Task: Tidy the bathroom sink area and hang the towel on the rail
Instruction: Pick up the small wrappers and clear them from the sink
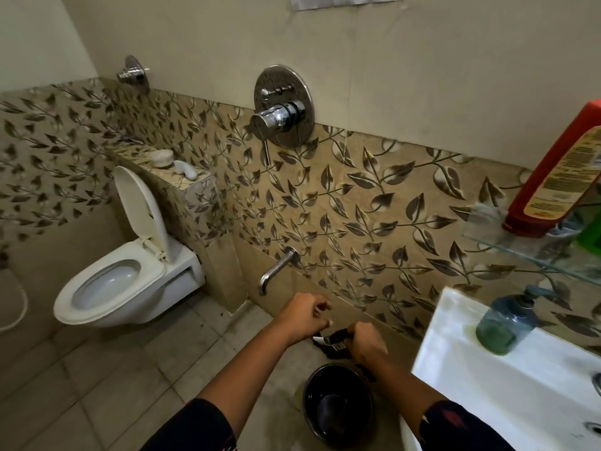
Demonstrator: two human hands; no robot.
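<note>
A small dark tube is clenched in the right hand above the dark bin on the floor; the left hand is curled loosely, holding nothing that can be made out. If released off-centre, the tube could be dropped beside the bin. No towel or rail is seen. To the right, a soap dispenser stands on the white sink; a red bottle rests on the glass shelf. Leaf-patterned tiles and a toilet are seen far left.

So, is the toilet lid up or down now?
Up. The toilet lid stands raised against the tiled ledge, and the seat and open bowl are in view.
</note>
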